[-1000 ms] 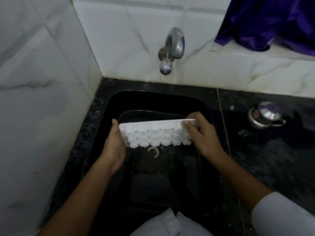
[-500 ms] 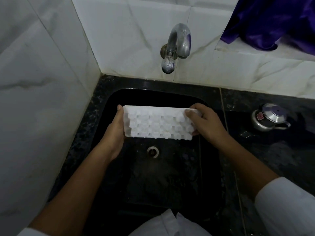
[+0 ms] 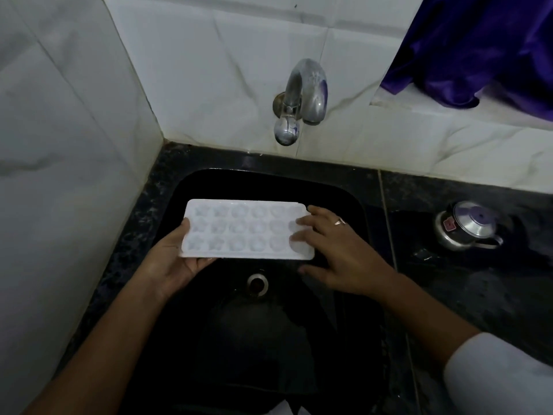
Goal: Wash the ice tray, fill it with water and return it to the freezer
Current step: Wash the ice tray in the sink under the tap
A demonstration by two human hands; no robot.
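A white ice tray (image 3: 245,230) hovers level over the black sink (image 3: 353,205), its moulded cups facing up. My left hand (image 3: 176,262) grips the tray's left end from below, thumb over the rim. My right hand (image 3: 332,250) lies over the tray's right end, its fingers blurred and spread across the cups, thumb below the front edge. A metal tap (image 3: 302,100) juts from the wall above the sink; no water runs from it.
The drain (image 3: 257,283) sits below the tray. A small steel pot with a lid (image 3: 466,226) stands on the dark counter (image 3: 478,295) at the right. Purple cloth (image 3: 484,46) hangs over the ledge. White tiled walls close the left and back.
The tray was turned from bottom side up to cups up and now lies level. My right hand shifted from gripping the right end to lying over the top.
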